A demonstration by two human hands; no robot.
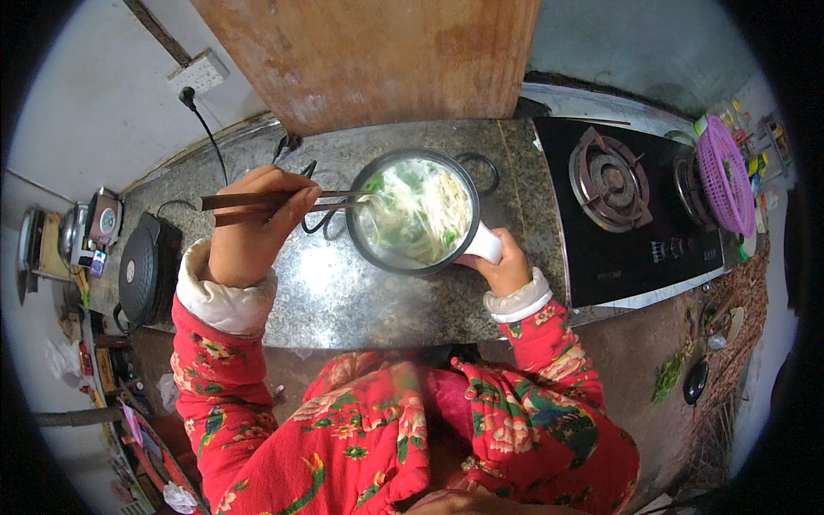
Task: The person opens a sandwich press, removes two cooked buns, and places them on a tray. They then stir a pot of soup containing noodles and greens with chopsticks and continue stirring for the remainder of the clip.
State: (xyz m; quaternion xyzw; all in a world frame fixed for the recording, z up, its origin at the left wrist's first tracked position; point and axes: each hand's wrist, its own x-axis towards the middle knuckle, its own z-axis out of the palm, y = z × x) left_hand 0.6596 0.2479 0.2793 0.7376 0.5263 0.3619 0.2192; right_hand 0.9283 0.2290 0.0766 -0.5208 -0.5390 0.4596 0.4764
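Observation:
A round dark-rimmed electric pot (382,253) with a white handle stands on the stone counter. Pale noodles (448,202) and green leaves (412,225) lie in its cloudy broth. My left hand (255,215) is closed around a pair of brown chopsticks (330,199), whose tips reach over the pot's left rim into the food. On the pot's lower right, my right hand (506,266) grips the white handle (487,245). Part of that hand's fingers is hidden behind the handle.
To the right sits a black gas stove (592,257) with a purple basket (725,176) at its far end. A black round electric pan (142,270) rests at the counter's left end. A black cord (210,137) hangs from the wall socket (199,73). A wooden board (369,60) stands behind.

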